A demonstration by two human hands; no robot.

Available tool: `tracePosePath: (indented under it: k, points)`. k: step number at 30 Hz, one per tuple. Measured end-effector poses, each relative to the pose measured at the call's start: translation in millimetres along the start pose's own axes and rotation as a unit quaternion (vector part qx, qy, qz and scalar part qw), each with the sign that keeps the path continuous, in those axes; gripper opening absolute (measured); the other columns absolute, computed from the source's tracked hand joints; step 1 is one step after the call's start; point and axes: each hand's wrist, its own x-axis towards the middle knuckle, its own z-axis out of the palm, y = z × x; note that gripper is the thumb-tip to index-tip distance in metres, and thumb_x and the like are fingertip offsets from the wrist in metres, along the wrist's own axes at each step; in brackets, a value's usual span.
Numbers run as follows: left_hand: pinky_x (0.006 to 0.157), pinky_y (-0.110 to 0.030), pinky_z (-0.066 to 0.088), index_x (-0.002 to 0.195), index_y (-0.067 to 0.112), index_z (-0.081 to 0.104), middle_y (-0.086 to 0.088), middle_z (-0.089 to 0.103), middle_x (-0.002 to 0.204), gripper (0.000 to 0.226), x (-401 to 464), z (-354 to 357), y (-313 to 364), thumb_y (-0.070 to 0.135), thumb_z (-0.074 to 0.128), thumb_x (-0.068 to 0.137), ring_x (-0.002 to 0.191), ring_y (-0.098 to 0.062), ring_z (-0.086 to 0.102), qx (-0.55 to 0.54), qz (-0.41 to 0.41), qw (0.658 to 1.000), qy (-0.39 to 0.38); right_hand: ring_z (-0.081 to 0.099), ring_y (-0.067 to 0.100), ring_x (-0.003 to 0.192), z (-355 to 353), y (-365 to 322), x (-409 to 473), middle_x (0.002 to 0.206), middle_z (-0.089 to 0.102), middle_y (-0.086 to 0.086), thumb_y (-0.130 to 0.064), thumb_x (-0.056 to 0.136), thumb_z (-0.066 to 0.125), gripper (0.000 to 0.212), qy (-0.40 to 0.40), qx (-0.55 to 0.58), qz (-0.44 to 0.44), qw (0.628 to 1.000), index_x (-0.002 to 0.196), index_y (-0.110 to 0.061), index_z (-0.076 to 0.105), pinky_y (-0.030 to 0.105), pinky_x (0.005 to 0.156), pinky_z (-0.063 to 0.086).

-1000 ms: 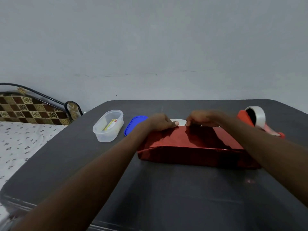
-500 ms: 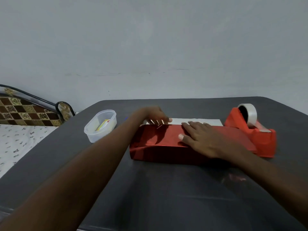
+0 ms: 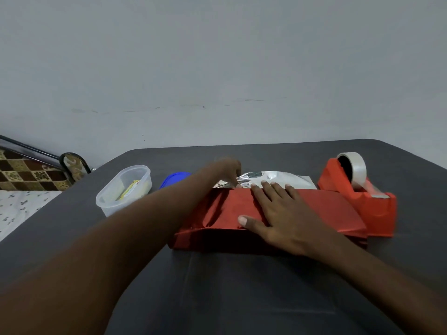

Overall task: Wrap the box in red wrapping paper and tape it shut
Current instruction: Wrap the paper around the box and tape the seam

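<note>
A long box covered in shiny red wrapping paper (image 3: 225, 211) lies across the middle of the dark table (image 3: 242, 298). Behind its far edge the paper's silver-white underside (image 3: 278, 177) sticks out as a loose flap, partly lifted and crumpled. My left hand (image 3: 229, 170) reaches over the far left of the box and pinches that flap. My right hand (image 3: 283, 213) lies flat, fingers spread, on the top of the box. An orange-red tape dispenser (image 3: 358, 197) with a roll of clear tape (image 3: 354, 168) stands against the box's right end.
A clear plastic tub (image 3: 123, 189) with something yellow inside stands left of the box, its blue lid (image 3: 175, 178) lying beside it. A bed with a patterned headboard (image 3: 29, 172) borders the table's left edge. A plain wall rises behind.
My right hand left the far edge and came down flat on the box top. My left hand has lifted the silver flap off the table at the far left.
</note>
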Motion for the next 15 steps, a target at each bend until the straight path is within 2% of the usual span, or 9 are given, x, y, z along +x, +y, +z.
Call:
tracePosePath:
  k: [3,5,7,10,12,15]
  points:
    - [0.064,-0.023,0.036,0.106,0.006,0.071,-0.009,0.068,0.092,0.036,3,-5,-2,0.018,0.083,0.075,0.078,-0.021,0.057,-0.024,0.008,1.0,0.009,0.008,0.022,0.154,-1,0,-1,0.167,0.013,0.007,-0.088,0.071,-0.009,0.116,0.01,0.019,-0.005,1.0,0.159,-0.014,0.007,0.047,0.125,0.004]
    - [0.053,-0.023,0.035,0.093,0.007,0.073,-0.003,0.061,0.07,0.027,3,-10,-4,0.017,0.085,0.071,0.061,-0.016,0.051,-0.044,0.017,0.999,0.025,0.008,0.022,0.154,-5,-1,-4,0.166,0.014,0.008,-0.085,0.079,0.004,0.108,0.008,0.033,-0.008,0.999,0.158,-0.012,0.007,0.046,0.125,0.005]
    - [0.048,-0.022,0.031,0.083,0.011,0.069,0.001,0.052,0.061,0.023,-2,-17,-4,0.015,0.086,0.068,0.053,-0.011,0.043,-0.076,0.019,0.996,0.05,0.007,0.023,0.154,-8,-1,-7,0.167,0.013,0.009,-0.084,0.081,0.008,0.106,-0.004,0.034,-0.012,0.999,0.157,-0.011,0.006,0.047,0.125,0.005]
    - [0.053,-0.023,0.031,0.08,0.009,0.07,0.005,0.048,0.056,0.021,-14,-32,-7,0.014,0.084,0.066,0.053,-0.008,0.041,-0.11,0.03,0.991,0.075,0.015,0.025,0.152,-7,0,-6,0.164,0.021,0.01,-0.088,0.08,0.006,0.106,0.007,0.026,-0.018,0.999,0.154,-0.013,0.014,0.049,0.124,0.009]
    - [0.053,-0.021,0.035,0.076,0.015,0.068,0.007,0.049,0.057,0.019,-27,-45,-4,0.015,0.085,0.067,0.052,-0.005,0.042,-0.119,0.045,0.989,0.077,0.023,0.024,0.148,-7,-1,-6,0.16,0.029,0.009,-0.089,0.08,0.007,0.104,0.022,0.027,-0.023,0.999,0.152,-0.015,0.019,0.049,0.123,0.015]
    - [0.055,-0.018,0.039,0.081,0.019,0.063,0.004,0.058,0.068,0.027,-50,-64,3,0.013,0.086,0.068,0.06,-0.008,0.049,-0.126,0.068,0.986,0.089,0.025,0.026,0.147,-11,-3,-11,0.159,0.03,0.009,-0.09,0.08,0.012,0.105,0.04,0.02,-0.026,0.999,0.153,-0.015,0.023,0.048,0.121,0.02]
